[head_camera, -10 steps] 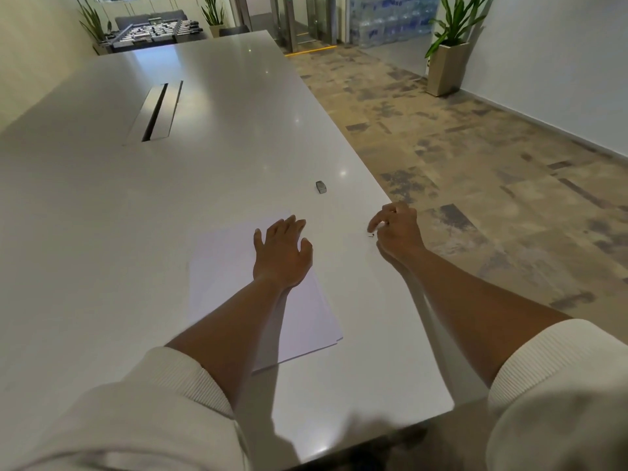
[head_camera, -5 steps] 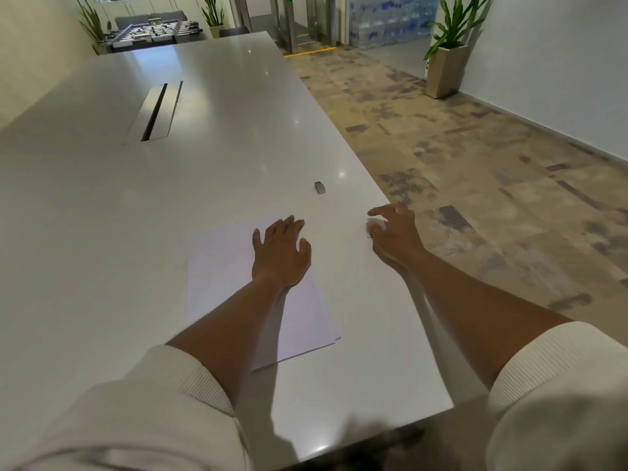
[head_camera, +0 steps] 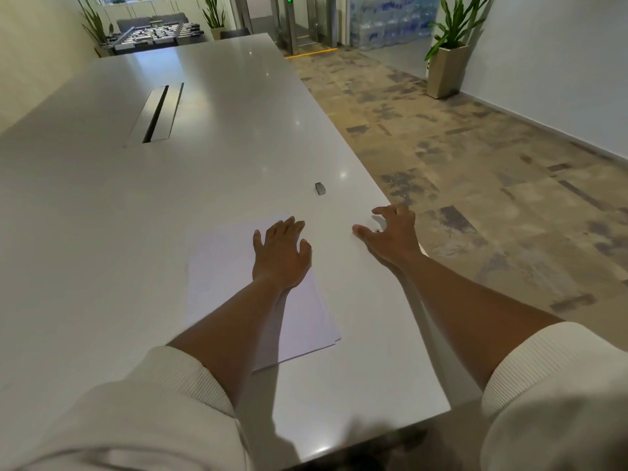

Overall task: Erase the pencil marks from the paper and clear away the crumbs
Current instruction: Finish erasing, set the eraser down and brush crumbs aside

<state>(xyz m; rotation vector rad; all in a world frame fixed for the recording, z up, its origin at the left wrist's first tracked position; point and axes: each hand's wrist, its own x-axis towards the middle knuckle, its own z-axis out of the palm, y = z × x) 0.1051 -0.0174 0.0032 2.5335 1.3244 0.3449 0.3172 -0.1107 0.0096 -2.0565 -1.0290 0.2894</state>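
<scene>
Table (head_camera: pixel 102 232) top mostly open. Obstacles: eraser (head_camera: pixel 320 188) near right edge, paper (head_camera: pixel 224 283) toward near edge with left hand (head_camera: pixel 280 254) flat on it, right hand (head_camera: pixel 390 232) at right edge, cable slot (head_camera: pixel 156 112) toward far left. Wide bare lane between eraser and slot.

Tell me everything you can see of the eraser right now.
The eraser is a small grey block with a darker top face, its material too small to judge. It lies flat on the white table, beyond the paper and near the table's right edge. Nothing touches it: the left hand rests flat on the paper, and the right hand is spread near the table edge, both nearer the person than the eraser.
</scene>
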